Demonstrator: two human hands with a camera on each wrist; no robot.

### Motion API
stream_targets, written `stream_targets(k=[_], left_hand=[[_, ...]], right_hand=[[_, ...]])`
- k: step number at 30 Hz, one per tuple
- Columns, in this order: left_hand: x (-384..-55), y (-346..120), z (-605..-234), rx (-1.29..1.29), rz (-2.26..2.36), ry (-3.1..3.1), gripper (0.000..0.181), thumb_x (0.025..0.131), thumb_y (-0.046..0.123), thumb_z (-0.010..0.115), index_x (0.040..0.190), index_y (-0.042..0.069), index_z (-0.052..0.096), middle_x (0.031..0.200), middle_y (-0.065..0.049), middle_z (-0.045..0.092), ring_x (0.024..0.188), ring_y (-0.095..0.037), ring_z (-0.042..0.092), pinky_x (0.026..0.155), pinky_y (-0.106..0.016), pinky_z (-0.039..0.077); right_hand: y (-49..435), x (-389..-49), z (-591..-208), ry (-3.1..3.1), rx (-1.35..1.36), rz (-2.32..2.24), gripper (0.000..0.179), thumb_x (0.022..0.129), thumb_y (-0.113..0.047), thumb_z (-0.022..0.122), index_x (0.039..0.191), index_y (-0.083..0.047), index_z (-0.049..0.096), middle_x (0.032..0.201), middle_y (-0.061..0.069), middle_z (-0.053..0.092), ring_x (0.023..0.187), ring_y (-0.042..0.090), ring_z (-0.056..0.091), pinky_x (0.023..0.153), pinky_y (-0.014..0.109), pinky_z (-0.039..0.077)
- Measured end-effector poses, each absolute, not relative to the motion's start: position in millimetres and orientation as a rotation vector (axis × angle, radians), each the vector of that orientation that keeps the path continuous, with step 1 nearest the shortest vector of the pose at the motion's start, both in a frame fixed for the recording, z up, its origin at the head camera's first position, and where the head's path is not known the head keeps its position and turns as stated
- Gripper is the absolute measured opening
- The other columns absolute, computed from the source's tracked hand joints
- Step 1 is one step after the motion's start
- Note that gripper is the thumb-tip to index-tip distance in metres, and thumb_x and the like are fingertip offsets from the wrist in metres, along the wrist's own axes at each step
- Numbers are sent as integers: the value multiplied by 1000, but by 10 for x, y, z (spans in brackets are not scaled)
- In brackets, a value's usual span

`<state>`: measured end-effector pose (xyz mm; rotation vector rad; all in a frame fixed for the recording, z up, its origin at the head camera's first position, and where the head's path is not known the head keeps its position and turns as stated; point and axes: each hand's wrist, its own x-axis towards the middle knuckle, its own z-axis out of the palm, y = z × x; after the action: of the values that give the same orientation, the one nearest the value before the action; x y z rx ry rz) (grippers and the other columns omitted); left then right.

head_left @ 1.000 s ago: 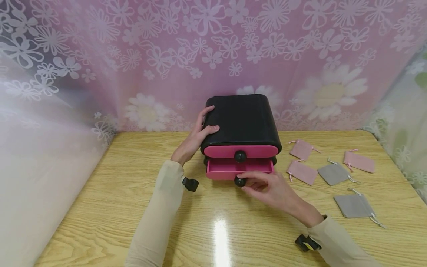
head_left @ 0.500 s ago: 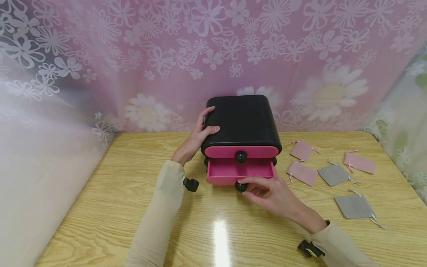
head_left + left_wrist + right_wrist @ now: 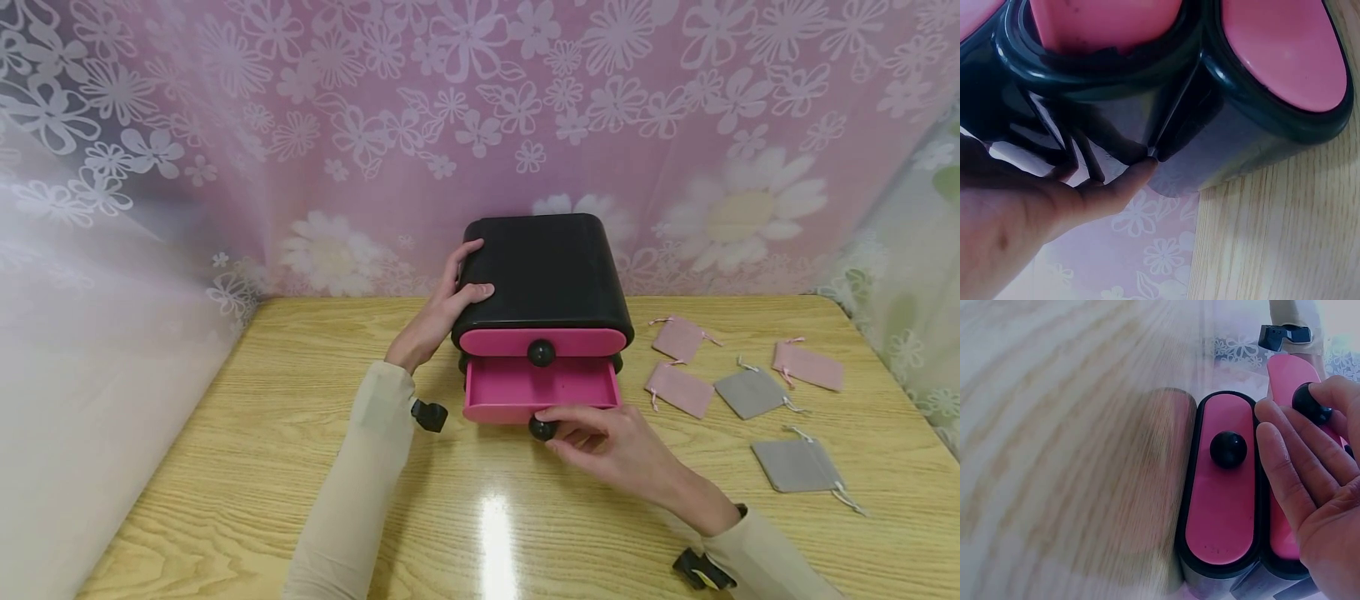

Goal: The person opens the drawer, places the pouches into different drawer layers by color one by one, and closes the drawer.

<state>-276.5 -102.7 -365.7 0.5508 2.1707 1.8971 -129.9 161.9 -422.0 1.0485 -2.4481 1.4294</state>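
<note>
A black chest of drawers [image 3: 543, 267] with pink drawer fronts stands against the curtain. My left hand [image 3: 433, 321] rests on its left side, with the thumb and a fingertip over the edge of the top. In the left wrist view, the fingers [image 3: 1129, 181] of that hand lie along the glossy black side. My right hand [image 3: 618, 446] pinches the round black knob [image 3: 542, 427] of the middle drawer [image 3: 491, 412] between thumb and forefinger. That drawer is pulled out, its pink floor showing. The top drawer [image 3: 495, 342] and the bottom drawer [image 3: 1222, 512] are closed.
Right of the chest, pink drawstring pouches [image 3: 680, 389] and grey drawstring pouches [image 3: 797, 463] lie flat on the wooden table [image 3: 247, 467]. A pink floral curtain [image 3: 420, 150] hangs behind the chest.
The right hand has drawn the middle drawer farther out toward the front, so more of its inside shows. The left hand has stayed in place on the chest.
</note>
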Motion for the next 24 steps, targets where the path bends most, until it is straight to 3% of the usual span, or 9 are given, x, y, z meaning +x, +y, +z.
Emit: stream_targets(k=[24], left_hand=[[-2764, -1026, -3658, 568, 1905, 2165, 68, 96, 37, 57, 155, 50, 26, 169, 9, 18, 149, -22, 38, 121, -51, 33]], right_hand=[[1615, -1142, -4203, -2436, 1071, 1439, 37, 86, -1, 79, 120, -15, 74, 91, 0, 79, 78, 1, 71, 64, 18, 56]])
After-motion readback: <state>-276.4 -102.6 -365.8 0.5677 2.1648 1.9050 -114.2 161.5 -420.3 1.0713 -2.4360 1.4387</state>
